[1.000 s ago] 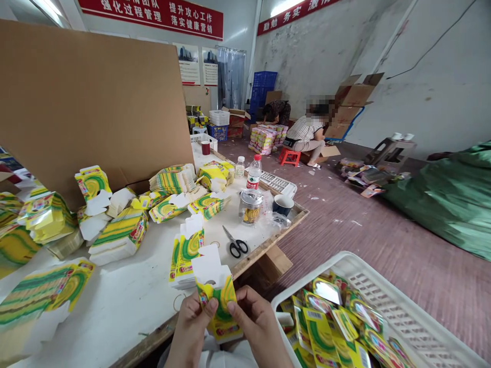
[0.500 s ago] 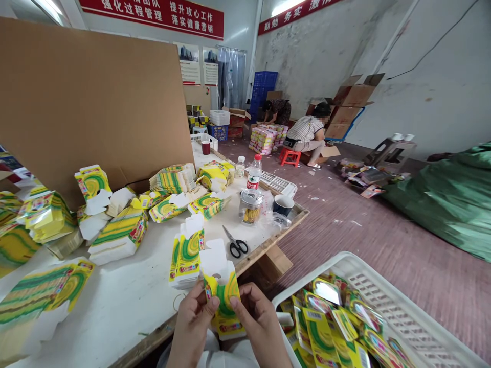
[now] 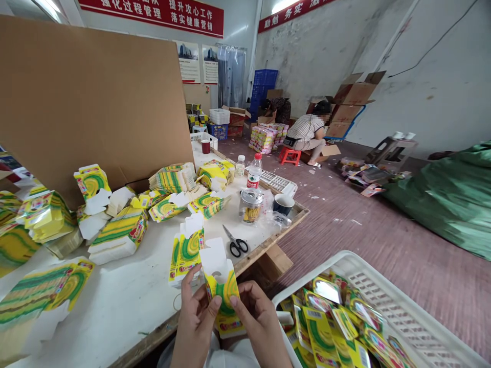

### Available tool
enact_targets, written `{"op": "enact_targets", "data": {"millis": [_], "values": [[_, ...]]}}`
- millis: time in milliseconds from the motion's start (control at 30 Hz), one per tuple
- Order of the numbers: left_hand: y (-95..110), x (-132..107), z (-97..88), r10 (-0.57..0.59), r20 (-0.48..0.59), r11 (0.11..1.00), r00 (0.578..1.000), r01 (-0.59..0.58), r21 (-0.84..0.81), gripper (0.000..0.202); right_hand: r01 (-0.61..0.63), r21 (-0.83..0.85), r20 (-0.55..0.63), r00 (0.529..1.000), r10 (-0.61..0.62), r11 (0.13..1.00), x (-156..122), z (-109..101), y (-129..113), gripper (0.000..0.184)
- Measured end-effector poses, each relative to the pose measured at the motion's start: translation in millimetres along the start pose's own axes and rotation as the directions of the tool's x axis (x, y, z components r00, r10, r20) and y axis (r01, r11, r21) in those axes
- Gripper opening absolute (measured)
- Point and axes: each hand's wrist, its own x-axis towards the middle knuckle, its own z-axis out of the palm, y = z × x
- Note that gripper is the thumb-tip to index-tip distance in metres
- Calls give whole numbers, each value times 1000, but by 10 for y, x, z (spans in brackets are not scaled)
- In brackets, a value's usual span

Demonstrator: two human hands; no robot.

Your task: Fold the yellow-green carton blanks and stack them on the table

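Observation:
Both my hands hold one small yellow-and-green carton (image 3: 222, 289) upright just off the near edge of the white table (image 3: 126, 301). Its white top flaps stand open. My left hand (image 3: 195, 322) pinches the carton's left side with thumb and fingers. My right hand (image 3: 261, 322) grips its right side, thumb pressed on the front. A short stack of flat cartons (image 3: 186, 253) stands on the table just behind. To the right, a white plastic crate (image 3: 383, 286) holds several yellow-green packets (image 3: 330, 322).
Piles of flat and folded cartons (image 3: 115, 232) cover the table before a big cardboard sheet (image 3: 92, 102). Scissors (image 3: 236, 244), a jar (image 3: 250, 205), a bottle (image 3: 254, 171) and a dark cup (image 3: 283, 204) sit near its right edge. A person (image 3: 309, 134) sits across the floor; green sacks (image 3: 448, 199) lie right.
The carton has been raised slightly and squared open between my hands. My left fingers have spread a little along its side. Nothing else on the table has moved.

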Motion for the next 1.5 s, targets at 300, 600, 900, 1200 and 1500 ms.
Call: {"op": "enact_targets", "data": {"millis": [300,600,900,1200,1500], "values": [[-17,-5,9,-9,17,999,1000,8,33,79,-14,86,14,1000,13,996,39,8,117,39],[-95,14,-24,-31,51,995,998,25,102,80,-99,215,25,995,96,972,47,43,209,39],[-47,14,-21,-42,96,995,995,33,98,80,-36,145,-14,999,38,989,60,53,183,39],[26,28,-38,-7,97,994,995,-3,108,74,146,-131,-8,989,-148,981,22,3,102,28],[98,46,-246,-122,396,987,910,69,145,56,152,-3,207,967,-148,988,22,-178,-25,35]]}}
